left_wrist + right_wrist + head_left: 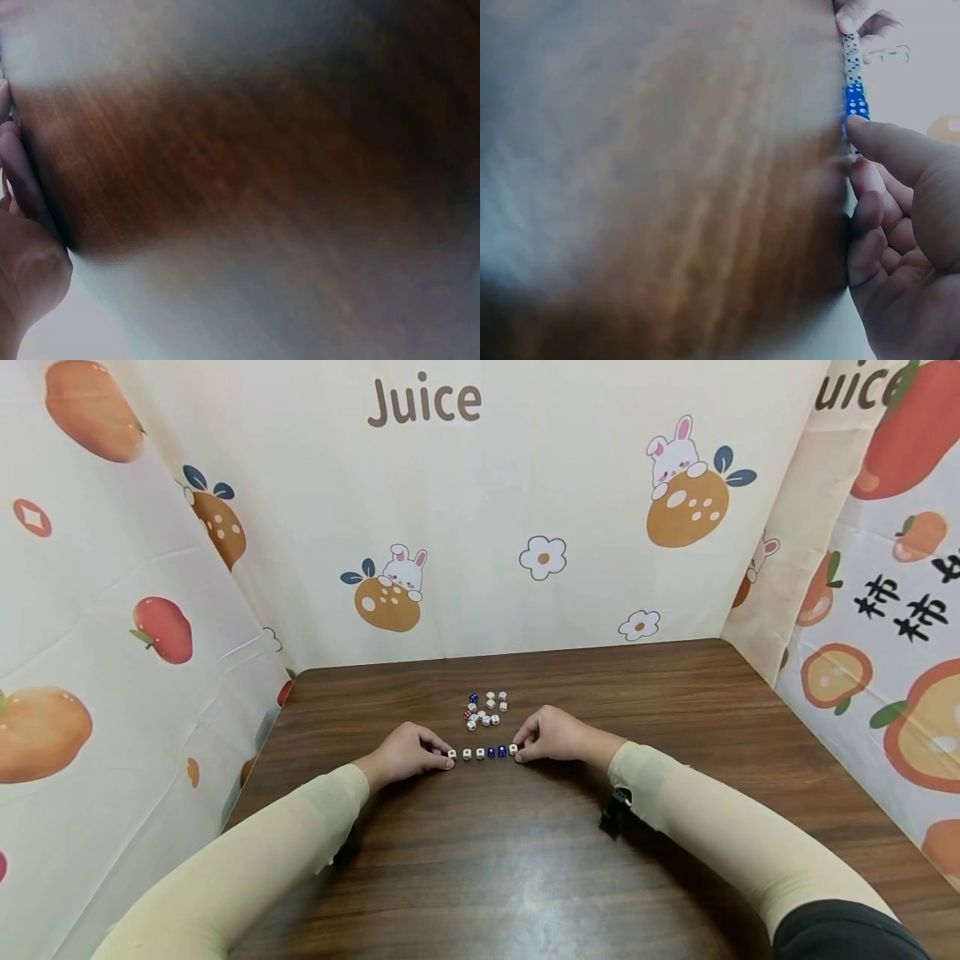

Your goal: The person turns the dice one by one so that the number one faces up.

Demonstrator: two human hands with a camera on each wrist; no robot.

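Note:
A short row of dice runs side to side on the table in the head view. My left hand (408,750) pinches the white die (452,754) at its left end between thumb and fingers. At the right end, my right hand (553,735) pinches another white die (513,749). Between them sit two white dice (480,754) and two blue dice (502,751). In the right wrist view the blue dice (856,101) show just past the right thumb (889,146). Only part of the left hand (34,270) shows at the left wrist view's edge.
Behind the row lies a loose cluster of more dice, mostly white (486,720), with a blue die (473,698) and a red die (467,716). The brown wooden table (480,843) meets a fruit-printed cloth (480,485) at the back and sides.

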